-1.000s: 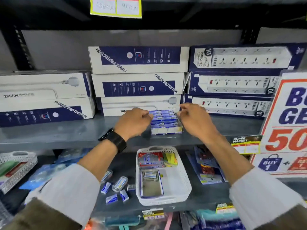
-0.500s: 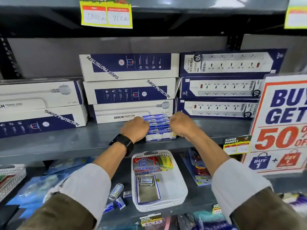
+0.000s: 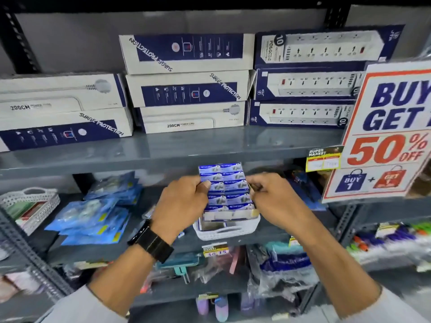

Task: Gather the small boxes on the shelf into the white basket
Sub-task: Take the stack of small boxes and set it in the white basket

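Note:
A carton of several small blue boxes [image 3: 225,187] hangs in the air in front of the lower shelf, tilted toward me. My left hand [image 3: 182,201] grips its left side and my right hand [image 3: 272,199] grips its right side. Just below the carton sits the white basket [image 3: 227,230] on the lower shelf; the carton and my hands hide most of its inside. A white-and-blue box shows at the basket's left inner wall.
Stacked power-strip boxes [image 3: 189,82] fill the grey upper shelf [image 3: 163,148]. A "50% off" sign [image 3: 384,136] hangs at the right. Blue packets [image 3: 98,213] and another white basket [image 3: 30,206] lie left on the lower shelf. Bagged goods crowd the shelf below.
Both hands lifted the carton of small boxes off the upper shelf and brought it down in front of the lower shelf, over the white basket. The camera tilted downward.

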The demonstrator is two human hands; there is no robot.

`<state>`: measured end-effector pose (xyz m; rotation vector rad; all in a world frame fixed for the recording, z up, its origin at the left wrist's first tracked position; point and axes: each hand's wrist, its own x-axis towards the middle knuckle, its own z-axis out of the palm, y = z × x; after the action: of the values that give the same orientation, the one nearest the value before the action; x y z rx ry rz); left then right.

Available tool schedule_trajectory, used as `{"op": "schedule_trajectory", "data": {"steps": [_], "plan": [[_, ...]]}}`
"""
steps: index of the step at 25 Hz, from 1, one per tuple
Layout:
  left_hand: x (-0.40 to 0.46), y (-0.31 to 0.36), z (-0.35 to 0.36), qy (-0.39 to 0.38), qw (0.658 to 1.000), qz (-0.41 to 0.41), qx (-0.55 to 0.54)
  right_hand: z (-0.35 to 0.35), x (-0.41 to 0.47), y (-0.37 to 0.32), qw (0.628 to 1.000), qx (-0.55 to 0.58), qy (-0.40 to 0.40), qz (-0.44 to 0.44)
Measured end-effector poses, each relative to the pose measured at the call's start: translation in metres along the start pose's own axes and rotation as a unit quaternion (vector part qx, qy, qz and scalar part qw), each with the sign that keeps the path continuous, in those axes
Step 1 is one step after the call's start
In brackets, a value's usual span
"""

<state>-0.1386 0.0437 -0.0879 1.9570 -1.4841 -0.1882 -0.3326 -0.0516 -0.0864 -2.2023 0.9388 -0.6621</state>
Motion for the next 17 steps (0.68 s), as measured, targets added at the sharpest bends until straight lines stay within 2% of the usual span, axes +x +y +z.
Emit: {"op": "schedule_trajectory", "data": {"steps": [4,6,13,17], "plan": [[0.004,-0.026,0.046,-0.1,0.99,-0.094,0.005,0.027,0.002,0.045,0.991,-0.001,-0.037,0.132],[0.024,-0.041,0.078,-0.132,0.985,-0.113,-0.007,0.038,0.022,0.071,0.984,-0.012,-0.035,0.176],[0.116,-0.093,0.182,-0.159,0.976,-0.145,0.025,0.073,0.119,0.151,0.963,-0.087,-0.021,0.253],[0.152,-0.124,0.225,-0.206,0.963,-0.163,0.055,0.097,0.158,0.185,0.95,-0.136,-0.053,0.276]]}}
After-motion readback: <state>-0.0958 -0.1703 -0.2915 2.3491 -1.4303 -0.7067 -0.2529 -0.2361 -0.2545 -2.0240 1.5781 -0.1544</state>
